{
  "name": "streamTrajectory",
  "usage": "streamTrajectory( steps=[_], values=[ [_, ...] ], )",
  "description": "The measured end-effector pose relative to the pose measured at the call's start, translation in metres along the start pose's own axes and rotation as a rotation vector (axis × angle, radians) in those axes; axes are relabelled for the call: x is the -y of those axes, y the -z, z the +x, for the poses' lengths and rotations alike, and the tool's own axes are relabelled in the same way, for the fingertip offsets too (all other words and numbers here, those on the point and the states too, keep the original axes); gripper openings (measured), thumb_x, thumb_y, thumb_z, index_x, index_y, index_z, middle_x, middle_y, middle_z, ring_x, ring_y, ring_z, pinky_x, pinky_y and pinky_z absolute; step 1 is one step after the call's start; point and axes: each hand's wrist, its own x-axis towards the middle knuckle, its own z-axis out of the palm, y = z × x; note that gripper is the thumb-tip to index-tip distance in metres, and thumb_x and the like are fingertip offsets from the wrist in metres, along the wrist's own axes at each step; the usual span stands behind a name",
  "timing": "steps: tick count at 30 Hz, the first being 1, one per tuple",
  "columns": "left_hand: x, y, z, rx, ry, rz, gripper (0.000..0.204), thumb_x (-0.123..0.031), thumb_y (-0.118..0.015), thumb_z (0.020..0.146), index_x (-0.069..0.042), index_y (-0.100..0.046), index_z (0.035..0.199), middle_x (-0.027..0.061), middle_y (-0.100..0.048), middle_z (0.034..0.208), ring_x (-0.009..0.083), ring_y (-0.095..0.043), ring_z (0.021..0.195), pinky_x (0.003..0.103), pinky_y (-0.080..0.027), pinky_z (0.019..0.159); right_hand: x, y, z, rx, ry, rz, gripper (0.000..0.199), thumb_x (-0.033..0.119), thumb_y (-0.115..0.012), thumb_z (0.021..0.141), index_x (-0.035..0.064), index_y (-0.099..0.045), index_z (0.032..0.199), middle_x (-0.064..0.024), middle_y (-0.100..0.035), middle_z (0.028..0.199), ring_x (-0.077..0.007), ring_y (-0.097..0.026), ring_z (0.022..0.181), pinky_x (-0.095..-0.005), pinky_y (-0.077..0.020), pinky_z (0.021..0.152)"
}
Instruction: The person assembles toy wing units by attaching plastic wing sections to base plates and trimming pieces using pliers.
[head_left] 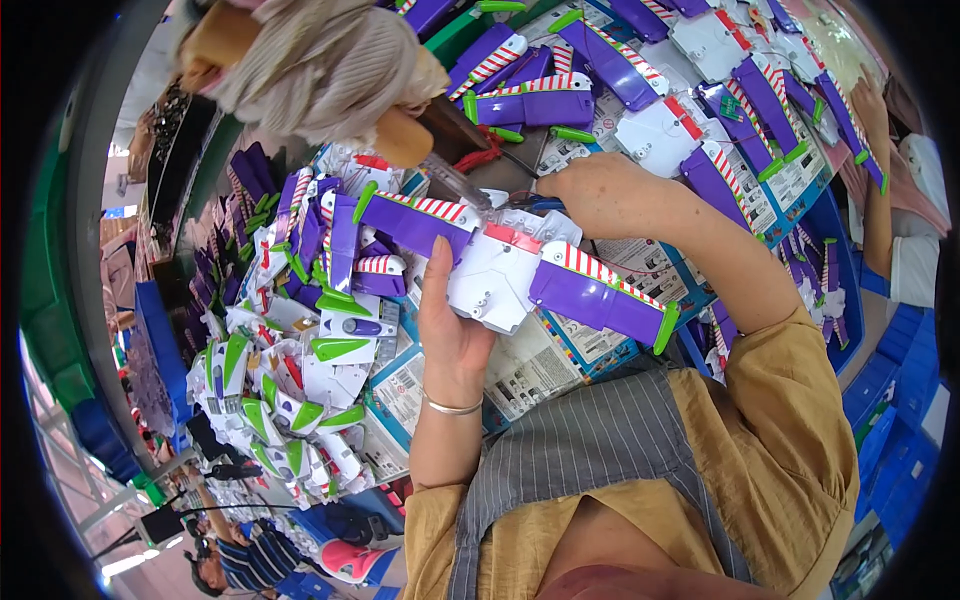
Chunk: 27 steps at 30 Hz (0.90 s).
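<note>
My left hand [452,325] grips a toy wing pack [495,275] from below, thumb up along its side. The pack has a white middle with a red strip, and purple wings with red-and-white striped edges and green tips. My right hand [600,195] is closed at the far side of the pack, beside a small white part [540,225] and something dark blue; its fingertips are partly hidden, so what they hold is unclear. A cloth-wrapped tool [320,70] hangs from above, its narrow clear end [455,182] reaching down to the pack's far edge.
More wing packs [655,140] lie across the far side of the printed-card-covered table [520,370]. A heap of white-and-green toy parts [295,390] is piled at the left, with purple wings behind it. A blue bin [850,270] stands at the right, near another person's arm [875,170].
</note>
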Motion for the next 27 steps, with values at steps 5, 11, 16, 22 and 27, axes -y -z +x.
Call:
streamTrajectory(
  steps=[5,11,16,22,27],
  values=[
    [0.003,0.003,-0.007,0.077,0.067,0.003,0.05,-0.034,-0.049,0.093,-0.002,-0.04,0.13,0.0166,-0.05,0.128,0.0309,-0.051,0.117,0.045,-0.041,0.1,-0.002,-0.01,-0.005,-0.038,0.003,0.001,0.022,0.019,-0.059,0.076,0.0058,-0.061,0.094,-0.0204,-0.064,0.079,-0.0365,-0.063,0.079,-0.0455,-0.049,0.071],
    [0.036,0.039,-0.058,0.039,0.222,0.096,0.051,-0.029,-0.051,0.094,-0.002,-0.036,0.135,0.0124,-0.046,0.133,0.0229,-0.05,0.118,0.038,-0.042,0.098,0.014,-0.01,-0.036,0.065,0.269,-0.247,0.014,0.015,-0.06,0.072,0.0035,-0.059,0.08,-0.0161,-0.061,0.066,-0.0329,-0.063,0.066,-0.0433,-0.0469,0.06],
    [-0.01,0.077,-0.087,0.245,0.307,0.778,0.034,-0.023,-0.057,0.091,0.0,-0.057,0.116,0.0068,-0.063,0.103,0.0112,-0.059,0.095,0.025,-0.049,0.08,0.048,-0.017,-0.053,0.036,0.33,-0.74,0.009,0.011,-0.057,0.071,0.0068,-0.055,0.078,-0.0053,-0.058,0.067,-0.0204,-0.058,0.062,-0.036,-0.0432,0.061],
    [-0.051,0.061,-0.079,-0.033,-0.751,1.781,0.028,-0.017,-0.069,0.079,-0.005,-0.063,0.104,0.012,-0.064,0.098,0.0246,-0.062,0.088,0.037,-0.048,0.076,0.031,0.007,-0.019,0.601,0.169,-0.307,0.02,0.023,-0.06,0.077,0.004,-0.064,0.083,-0.016,-0.065,0.082,-0.0345,-0.063,0.078,-0.0451,-0.0487,0.069],
    [-0.093,0.072,-0.073,-0.571,-0.691,2.505,0.091,-0.045,-0.075,0.062,-0.027,-0.033,0.141,0.0193,-0.04,0.136,0.0397,-0.031,0.129,0.061,-0.021,0.103,0.029,-0.012,-0.055,0.127,0.161,-0.286,0.021,0.015,-0.061,0.069,0.0023,-0.06,0.086,-0.0166,-0.065,0.077,-0.0326,-0.064,0.073,-0.0435,-0.0488,0.066]
  ],
)
